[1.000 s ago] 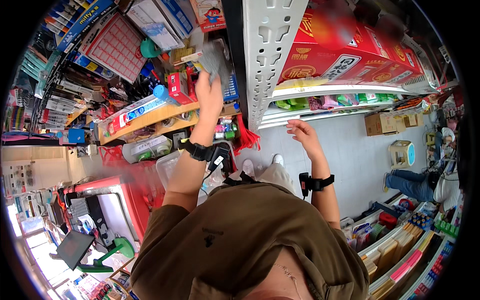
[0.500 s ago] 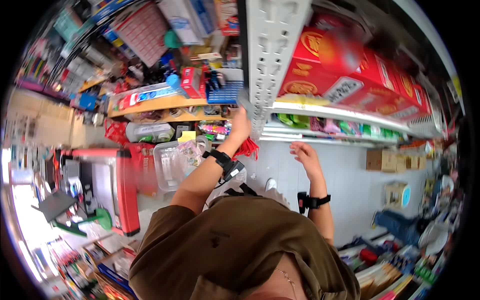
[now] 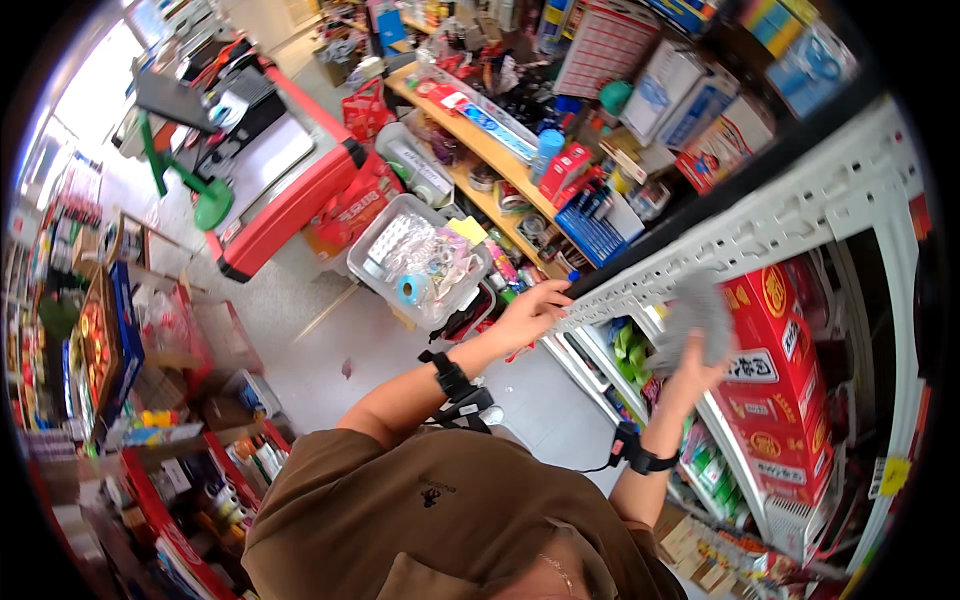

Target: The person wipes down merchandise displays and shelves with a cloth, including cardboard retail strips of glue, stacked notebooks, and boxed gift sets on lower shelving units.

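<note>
My right hand (image 3: 697, 378) is closed on a grey cloth (image 3: 692, 325), blurred by motion, in front of the red boxes (image 3: 768, 400) on the white shelf. My left hand (image 3: 537, 312) has its fingers stretched out, the tips against the near end of the white perforated shelf post (image 3: 740, 235), beside its dark edge. Nothing shows in the left hand. Both forearms wear black wrist straps with small devices.
Left of the post, a wooden shelf (image 3: 490, 150) carries a blue cup (image 3: 548, 145), a red box (image 3: 566, 172) and stationery. A clear plastic bin (image 3: 367, 262) with bagged goods stands below it. Farther left is a red-edged counter (image 3: 300, 200) with a green stand (image 3: 212, 205).
The view has turned to the right. A grey thing was at my left hand by the post; now the grey cloth is in my right hand, which was empty and has risen to the shelf.
</note>
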Action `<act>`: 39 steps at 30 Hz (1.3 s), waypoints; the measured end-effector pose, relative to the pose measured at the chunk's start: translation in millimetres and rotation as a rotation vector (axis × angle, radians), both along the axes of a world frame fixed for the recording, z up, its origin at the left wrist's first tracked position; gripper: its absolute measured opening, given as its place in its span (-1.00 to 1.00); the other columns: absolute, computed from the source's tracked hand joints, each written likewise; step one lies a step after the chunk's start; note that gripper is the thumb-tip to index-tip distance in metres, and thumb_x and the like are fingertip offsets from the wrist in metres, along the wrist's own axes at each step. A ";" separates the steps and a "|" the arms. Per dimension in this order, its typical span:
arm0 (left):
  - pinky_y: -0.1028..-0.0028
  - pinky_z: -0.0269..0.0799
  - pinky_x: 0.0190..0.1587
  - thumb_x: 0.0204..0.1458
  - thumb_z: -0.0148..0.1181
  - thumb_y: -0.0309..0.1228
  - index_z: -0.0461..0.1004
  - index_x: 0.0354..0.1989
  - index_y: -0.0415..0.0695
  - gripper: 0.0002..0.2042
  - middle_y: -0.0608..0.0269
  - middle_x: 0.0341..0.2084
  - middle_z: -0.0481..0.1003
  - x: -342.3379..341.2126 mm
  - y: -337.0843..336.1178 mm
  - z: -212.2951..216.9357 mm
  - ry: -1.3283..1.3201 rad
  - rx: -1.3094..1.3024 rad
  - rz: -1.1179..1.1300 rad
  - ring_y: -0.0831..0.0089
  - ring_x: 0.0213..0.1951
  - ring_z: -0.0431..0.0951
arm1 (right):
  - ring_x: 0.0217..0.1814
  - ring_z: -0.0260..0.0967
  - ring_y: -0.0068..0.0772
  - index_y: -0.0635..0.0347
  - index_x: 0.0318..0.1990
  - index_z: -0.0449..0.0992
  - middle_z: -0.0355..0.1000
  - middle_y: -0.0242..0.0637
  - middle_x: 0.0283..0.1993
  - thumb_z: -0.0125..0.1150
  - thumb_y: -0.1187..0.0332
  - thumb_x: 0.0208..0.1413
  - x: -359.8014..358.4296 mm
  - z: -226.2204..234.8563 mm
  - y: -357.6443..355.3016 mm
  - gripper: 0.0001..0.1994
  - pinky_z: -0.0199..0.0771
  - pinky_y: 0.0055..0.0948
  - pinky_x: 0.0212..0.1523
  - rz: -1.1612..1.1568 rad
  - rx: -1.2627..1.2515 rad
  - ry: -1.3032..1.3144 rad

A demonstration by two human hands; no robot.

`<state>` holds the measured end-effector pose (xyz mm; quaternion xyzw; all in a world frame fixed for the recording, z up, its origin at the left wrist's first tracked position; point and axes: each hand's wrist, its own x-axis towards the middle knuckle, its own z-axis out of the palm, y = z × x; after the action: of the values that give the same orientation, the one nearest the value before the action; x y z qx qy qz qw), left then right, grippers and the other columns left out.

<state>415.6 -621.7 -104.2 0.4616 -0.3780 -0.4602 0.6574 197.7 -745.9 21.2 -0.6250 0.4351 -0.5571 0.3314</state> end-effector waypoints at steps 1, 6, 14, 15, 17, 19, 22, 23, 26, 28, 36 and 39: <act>0.45 0.41 -0.04 -0.07 -0.12 -0.74 0.19 0.21 -0.18 -0.44 0.13 -0.08 0.44 9.9 10.3 -10.6 0.012 -0.063 0.119 0.39 -0.07 0.49 | 0.15 0.27 -0.21 0.31 0.19 0.28 0.28 -0.12 0.15 0.26 0.49 0.03 10.8 32.6 -0.1 -0.47 0.28 -0.27 0.16 -0.117 -0.294 0.000; 0.44 0.39 -0.02 -0.02 -0.12 -0.70 0.17 0.23 -0.08 -0.44 0.16 -0.02 0.42 53.7 60.7 1.3 0.037 0.093 0.267 0.41 -0.05 0.47 | 0.08 0.28 -0.03 0.05 0.06 0.49 0.29 -0.06 0.05 0.30 0.64 -0.20 53.5 107.6 -33.7 -0.45 0.31 -0.23 0.05 -0.311 -1.058 0.501; 0.48 0.38 -0.08 -0.05 -0.10 -0.70 0.21 0.20 -0.13 -0.46 0.16 -0.08 0.46 123.9 107.2 -10.0 0.035 0.178 0.439 0.42 -0.10 0.50 | -0.15 0.22 -0.13 -0.04 -0.06 0.58 0.28 -0.18 -0.10 0.26 0.66 -0.40 67.1 2.3 -50.7 -0.41 0.28 -0.27 -0.14 -0.209 -0.775 0.731; 0.48 0.38 -0.08 -0.05 -0.10 -0.69 0.21 0.20 -0.14 -0.46 0.16 -0.08 0.46 132.0 109.4 -10.5 0.044 0.183 0.446 0.43 -0.11 0.50 | -0.15 0.23 -0.11 -0.04 -0.07 0.58 0.29 -0.18 -0.11 0.26 0.66 -0.40 63.3 -13.8 -48.9 -0.42 0.28 -0.26 -0.14 -0.186 -0.731 0.771; 0.48 0.38 -0.08 -0.04 -0.10 -0.68 0.22 0.19 -0.14 -0.47 0.16 -0.07 0.46 142.7 115.3 -14.0 0.019 0.211 0.449 0.44 -0.10 0.50 | -0.14 0.23 -0.09 -0.05 -0.09 0.59 0.29 -0.18 -0.14 0.26 0.66 -0.41 57.9 -38.8 -45.4 -0.43 0.29 -0.24 -0.13 -0.143 -0.673 0.832; 0.48 0.38 -0.08 -0.04 -0.11 -0.67 0.23 0.19 -0.14 -0.48 0.16 -0.07 0.46 149.2 121.8 -16.5 0.025 0.200 0.458 0.44 -0.10 0.50 | -0.14 0.24 -0.07 -0.05 -0.13 0.59 0.30 -0.17 -0.16 0.26 0.66 -0.42 58.3 -51.4 -39.6 -0.45 0.30 -0.21 -0.12 -0.105 -0.643 0.875; 0.49 0.37 -0.09 -0.03 -0.14 -0.67 0.23 0.19 -0.14 -0.49 0.16 -0.07 0.46 154.0 134.6 -16.4 0.010 0.179 0.501 0.45 -0.10 0.49 | -0.14 0.25 -0.05 -0.05 -0.15 0.58 0.29 -0.20 -0.18 0.25 0.68 -0.42 63.2 -51.1 -35.7 -0.46 0.30 -0.18 -0.12 -0.110 -0.597 0.898; 0.50 0.36 -0.08 -0.03 -0.14 -0.66 0.23 0.19 -0.14 -0.49 0.16 -0.07 0.46 153.8 139.9 -16.6 0.014 0.177 0.524 0.45 -0.10 0.49 | -0.15 0.25 -0.05 -0.05 -0.15 0.58 0.29 -0.20 -0.19 0.25 0.69 -0.42 62.8 -51.1 -35.9 -0.46 0.30 -0.18 -0.11 -0.109 -0.584 0.920; 0.50 0.36 -0.07 -0.03 -0.13 -0.65 0.23 0.18 -0.16 -0.50 0.18 -0.08 0.45 150.5 157.5 -19.4 0.049 0.195 0.604 0.46 -0.10 0.48 | -0.14 0.26 -0.04 -0.03 -0.13 0.58 0.28 -0.21 -0.18 0.23 0.69 -0.39 67.6 -67.1 -39.6 -0.47 0.31 -0.18 -0.09 -0.119 -0.602 0.895; 0.50 0.36 -0.07 -0.02 -0.13 -0.64 0.23 0.18 -0.15 -0.50 0.18 -0.08 0.45 135.0 174.3 -22.1 0.131 0.189 0.645 0.46 -0.10 0.47 | -0.12 0.27 -0.07 -0.03 -0.13 0.58 0.28 -0.21 -0.18 0.24 0.68 -0.37 69.8 -94.9 -43.0 -0.47 0.31 -0.20 -0.09 -0.042 -0.484 0.981; 0.53 0.36 -0.08 0.05 -0.07 -0.57 0.24 0.18 -0.12 -0.54 0.24 -0.06 0.45 116.7 286.1 -23.5 0.296 0.246 0.862 0.50 -0.10 0.48 | -0.09 0.41 -0.34 0.34 0.02 0.44 0.47 -0.22 -0.10 0.21 0.47 -0.10 162.5 -226.5 -11.8 -0.56 0.36 -0.41 -0.06 0.662 0.518 0.435; 0.54 0.36 -0.09 0.06 -0.04 -0.55 0.24 0.19 -0.11 -0.55 0.24 -0.06 0.45 138.7 343.1 -24.4 0.307 0.230 0.990 0.52 -0.10 0.48 | -0.08 0.41 -0.33 0.35 0.02 0.44 0.47 -0.21 -0.08 0.22 0.47 -0.07 264.8 -211.9 76.4 -0.58 0.36 -0.42 -0.01 0.883 0.538 0.374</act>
<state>554.4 -278.6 -128.6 0.5812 0.0390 -0.1956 0.7889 462.5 -669.5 -190.7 -0.7299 0.3100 -0.1137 0.5986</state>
